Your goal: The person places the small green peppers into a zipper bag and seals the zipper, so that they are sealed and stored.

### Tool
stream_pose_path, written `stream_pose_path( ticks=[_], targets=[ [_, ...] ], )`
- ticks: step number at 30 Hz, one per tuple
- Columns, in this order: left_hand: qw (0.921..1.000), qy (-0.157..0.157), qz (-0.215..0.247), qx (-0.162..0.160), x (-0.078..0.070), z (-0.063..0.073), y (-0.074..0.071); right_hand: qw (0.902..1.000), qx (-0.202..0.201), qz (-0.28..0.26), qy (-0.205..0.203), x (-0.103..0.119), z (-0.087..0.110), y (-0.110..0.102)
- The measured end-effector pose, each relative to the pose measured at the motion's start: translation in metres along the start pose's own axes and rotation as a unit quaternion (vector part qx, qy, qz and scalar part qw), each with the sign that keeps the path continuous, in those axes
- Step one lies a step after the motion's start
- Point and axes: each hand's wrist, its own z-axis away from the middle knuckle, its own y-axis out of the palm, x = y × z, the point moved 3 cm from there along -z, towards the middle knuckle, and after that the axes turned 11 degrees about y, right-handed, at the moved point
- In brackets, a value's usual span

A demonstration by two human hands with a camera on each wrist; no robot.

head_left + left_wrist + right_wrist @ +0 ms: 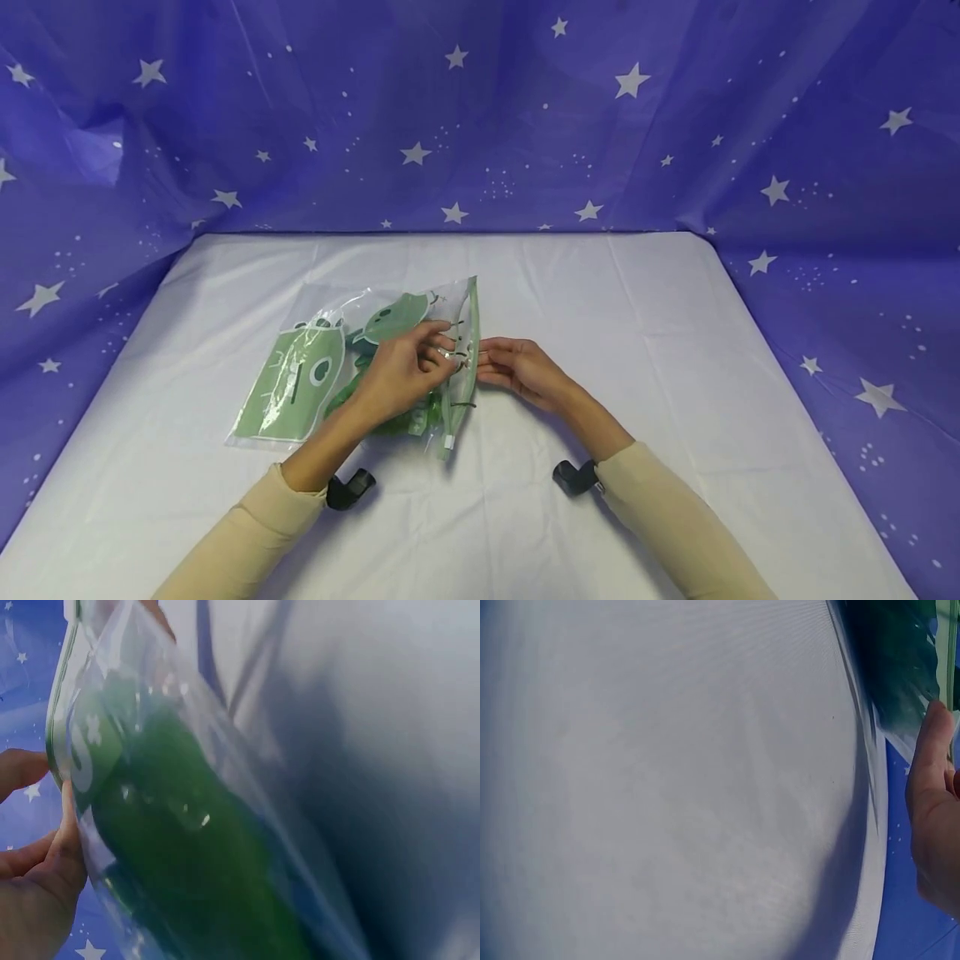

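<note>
A clear plastic zip bag (292, 379) with a green cartoon print stands tilted over the white table, its green zip edge (474, 333) toward the right. My left hand (401, 371) reaches across the bag and pinches its front sheet just beside the zip. From the other side, my right hand (525, 371) holds the zip edge between thumb and fingertips. At the near end of the zip sits a white slider (449, 442). Green contents (172, 802) show through the plastic in the left wrist view; their kind is blurred.
White cloth (637, 333) covers the table, with soft creases. A purple sheet with white stars (416, 153) hangs behind and along both sides. Black devices, one by the left wrist (350, 489) and one by the right wrist (576, 477), stick out at the beige sleeves.
</note>
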Motion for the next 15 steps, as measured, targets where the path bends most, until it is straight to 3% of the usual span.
stream_pose_path(
  ticks=[5,10,12,15],
  targets=[
    [0.9964,0.048,-0.068,0.010,-0.008,0.016,0.007,0.9998,0.014,-0.011,-0.003,0.000,0.000,0.002],
    [0.9781,0.118,-0.169,0.033,-0.019,0.030,0.014,0.9997,0.020,-0.011,-0.008,0.001,-0.001,0.004],
    [0.9718,0.134,-0.189,0.042,-0.024,0.035,0.016,0.9998,0.014,-0.005,-0.014,0.000,-0.001,0.005],
    [0.9711,0.140,-0.188,0.045,-0.032,0.043,0.013,0.9998,0.002,0.003,-0.018,0.000,-0.002,0.007]
  ],
)
